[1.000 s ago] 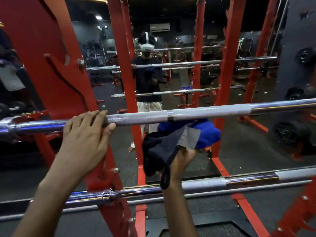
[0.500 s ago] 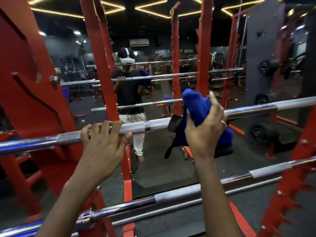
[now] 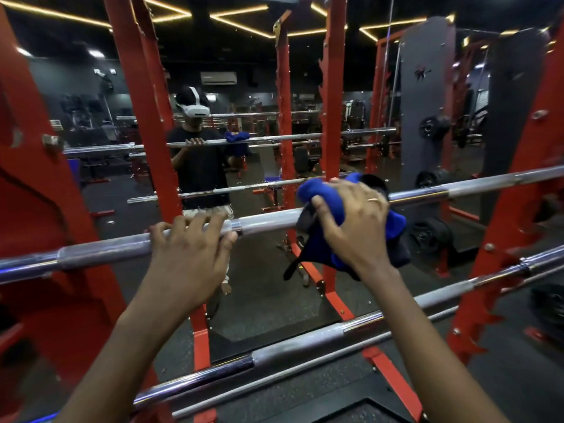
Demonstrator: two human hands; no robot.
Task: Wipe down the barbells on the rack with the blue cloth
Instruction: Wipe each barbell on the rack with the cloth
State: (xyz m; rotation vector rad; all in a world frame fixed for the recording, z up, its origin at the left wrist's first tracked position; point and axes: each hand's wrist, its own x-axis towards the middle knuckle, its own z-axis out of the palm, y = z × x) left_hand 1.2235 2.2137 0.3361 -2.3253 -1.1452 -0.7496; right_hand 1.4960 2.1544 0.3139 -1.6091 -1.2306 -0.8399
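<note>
Nearest to us, the lower barbell (image 3: 293, 346) crosses below our forearms, untouched, and we judge it awaits its turn. Above it lies the upper barbell (image 3: 265, 221), where the work is. Our left hand (image 3: 190, 254) hooks over the shaft with fingers curled round it, which we take as bracing the bar so it does not roll under the rubbing. Just to its right, our right hand (image 3: 354, 227) clutches the bunched blue cloth (image 3: 317, 196), fingers spread and bent around the wad, pressing it onto the same bar; a dark part of the cloth dangles beneath. Both bars rest across the red rack (image 3: 525, 190), whose notched uprights carry them. Farthest off, the mirror (image 3: 232, 270) repeats the grip and the cloth, with weight plates (image 3: 432, 236) stacked low at the right.
</note>
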